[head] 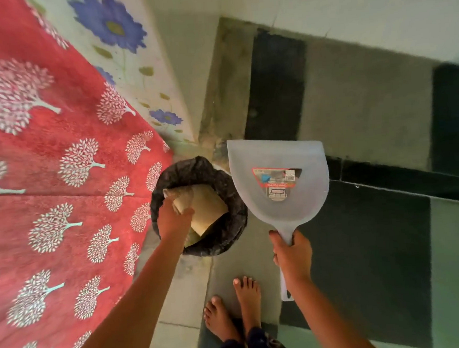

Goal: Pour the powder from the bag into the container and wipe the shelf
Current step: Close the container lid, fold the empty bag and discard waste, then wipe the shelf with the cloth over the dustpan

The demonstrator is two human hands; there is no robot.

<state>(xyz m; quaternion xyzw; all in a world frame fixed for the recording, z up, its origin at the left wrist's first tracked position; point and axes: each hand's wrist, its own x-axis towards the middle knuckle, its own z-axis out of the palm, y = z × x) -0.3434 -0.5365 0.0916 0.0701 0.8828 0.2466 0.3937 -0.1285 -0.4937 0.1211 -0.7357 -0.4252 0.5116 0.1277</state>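
My left hand (pixel 173 218) reaches over a round bin lined with a black bag (pixel 228 244) and pinches a crumpled piece of brown paper or bag (pixel 182 199) above it. A flat tan piece (pixel 207 208) lies inside the bin. My right hand (pixel 292 251) grips the handle of a translucent white dustpan (pixel 276 157), whose flat scoop with a red label points away from me beside the bin. No powder, container or shelf shows in this view.
A red curtain with white tree prints (pixel 46 173) hangs at the left, next to a flowered wall (pixel 121 45). My bare feet (pixel 232 309) stand on the tiled floor. Dark mats (pixel 363 246) lie at the right, and a step runs across behind them.
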